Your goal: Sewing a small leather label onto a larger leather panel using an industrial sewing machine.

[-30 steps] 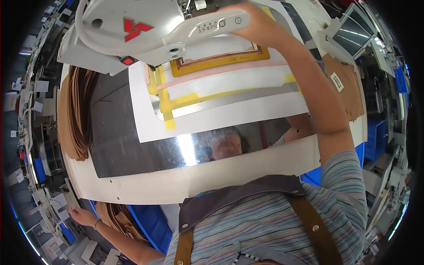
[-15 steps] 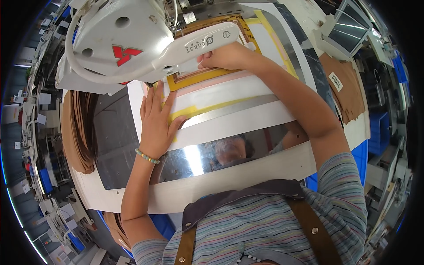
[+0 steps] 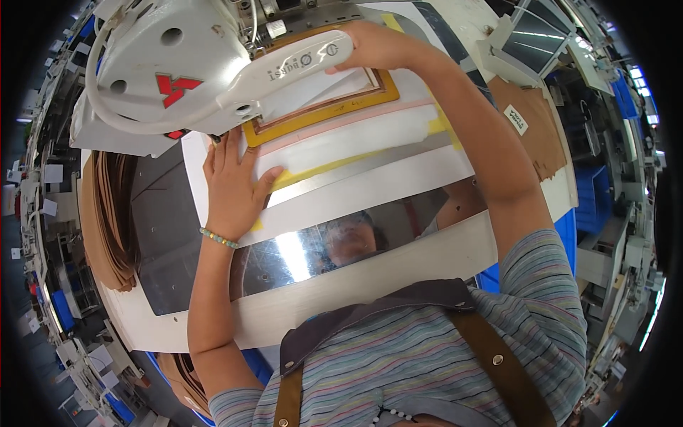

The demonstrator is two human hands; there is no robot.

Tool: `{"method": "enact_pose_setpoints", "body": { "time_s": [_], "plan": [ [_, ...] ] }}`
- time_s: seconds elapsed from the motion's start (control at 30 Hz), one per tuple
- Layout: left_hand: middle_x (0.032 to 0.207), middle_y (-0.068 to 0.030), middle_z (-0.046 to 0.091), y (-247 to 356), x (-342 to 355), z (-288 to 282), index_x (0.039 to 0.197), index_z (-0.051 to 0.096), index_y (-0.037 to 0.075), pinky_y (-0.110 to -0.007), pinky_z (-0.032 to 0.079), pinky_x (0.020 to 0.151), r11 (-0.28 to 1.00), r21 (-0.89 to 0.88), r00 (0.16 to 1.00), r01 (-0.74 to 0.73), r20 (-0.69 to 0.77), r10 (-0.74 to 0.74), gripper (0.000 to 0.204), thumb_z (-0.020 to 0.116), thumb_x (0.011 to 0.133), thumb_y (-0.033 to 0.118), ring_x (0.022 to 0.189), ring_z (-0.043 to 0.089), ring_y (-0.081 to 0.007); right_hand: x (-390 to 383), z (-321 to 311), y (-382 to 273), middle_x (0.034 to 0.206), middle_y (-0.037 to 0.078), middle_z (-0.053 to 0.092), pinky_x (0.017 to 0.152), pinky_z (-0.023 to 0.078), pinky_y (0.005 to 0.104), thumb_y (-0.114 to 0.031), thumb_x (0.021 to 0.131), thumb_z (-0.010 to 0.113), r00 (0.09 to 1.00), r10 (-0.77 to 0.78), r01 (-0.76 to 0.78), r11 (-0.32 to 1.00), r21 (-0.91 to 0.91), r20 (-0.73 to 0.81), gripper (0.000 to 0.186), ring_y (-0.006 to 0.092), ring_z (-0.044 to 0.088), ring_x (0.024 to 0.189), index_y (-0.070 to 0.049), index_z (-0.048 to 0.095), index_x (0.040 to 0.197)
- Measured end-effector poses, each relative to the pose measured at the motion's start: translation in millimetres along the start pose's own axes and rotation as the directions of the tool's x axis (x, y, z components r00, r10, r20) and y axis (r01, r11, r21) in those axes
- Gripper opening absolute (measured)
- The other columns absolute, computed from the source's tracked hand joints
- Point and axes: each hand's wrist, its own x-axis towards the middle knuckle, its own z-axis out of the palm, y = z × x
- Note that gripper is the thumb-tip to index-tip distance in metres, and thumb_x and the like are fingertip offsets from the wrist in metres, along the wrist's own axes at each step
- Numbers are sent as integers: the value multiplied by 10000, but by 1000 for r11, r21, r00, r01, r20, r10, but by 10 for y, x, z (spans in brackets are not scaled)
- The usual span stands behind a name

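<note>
Yellow frame (image 3: 327, 121) close to its fingertips, your left hand (image 3: 237, 188) lies flat at the near left corner, fingers slightly spread, thumb well apart, gripping nothing. Your right hand (image 3: 388, 47) curls above the frame's right side, fingertips mostly behind the white machine arm (image 3: 292, 65), so you can't tell whether they clamp anything. The frame seems set in place over the taped white sheet (image 3: 356, 186); what is finished inside it, and what remains, doesn't show. Left of it lie brown pieces (image 3: 110, 220)
</note>
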Motion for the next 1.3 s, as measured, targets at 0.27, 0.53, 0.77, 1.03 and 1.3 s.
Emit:
{"method": "enact_pose_setpoints", "body": {
  "time_s": [0.27,0.53,0.77,1.03,1.3],
  "plan": [
    [1675,-246,395,-10,-4,-22,1456,645,30,-558,171,1291,1000,3,999,5,33,-6,674,595,1043,560,1565,320,-424,-340,-141,99,767,25,704,678,485,297,-106,881,770,976,174,-136,957,-256,132,71,124,636,716,-52,725,871],
    [1674,-248,393,-17,-4,-20,1459,645,35,-556,166,1289,1000,-1,1000,-10,4,10,664,596,1044,552,1569,312,-418,-300,-128,3,723,34,688,656,479,327,-87,845,759,972,190,-130,924,-360,138,55,153,635,680,-47,720,848],
    [1681,-250,379,-8,4,-27,1458,643,36,-558,168,1286,1000,20,999,-4,40,4,678,593,1041,567,1566,306,-422,-268,-82,-145,883,65,694,743,511,373,-47,865,680,953,241,-110,843,-527,186,44,208,662,813,-63,720,856],
    [1658,-253,400,-12,12,-57,1435,651,34,-528,214,1255,999,26,999,-36,5,36,647,602,1040,544,1557,313,-421,-292,74,-4,1046,101,682,904,557,409,-133,976,590,986,122,42,457,-888,110,171,256,641,1093,-84,741,912],
    [1656,-237,412,25,19,-51,1412,678,40,-527,223,1251,1000,16,1000,-3,20,3,639,641,1016,541,1539,335,-413,-115,14,-359,963,126,776,854,583,456,-180,1025,575,984,41,-97,939,-331,-171,260,320,748,885,9,752,1015]
  ]
}}
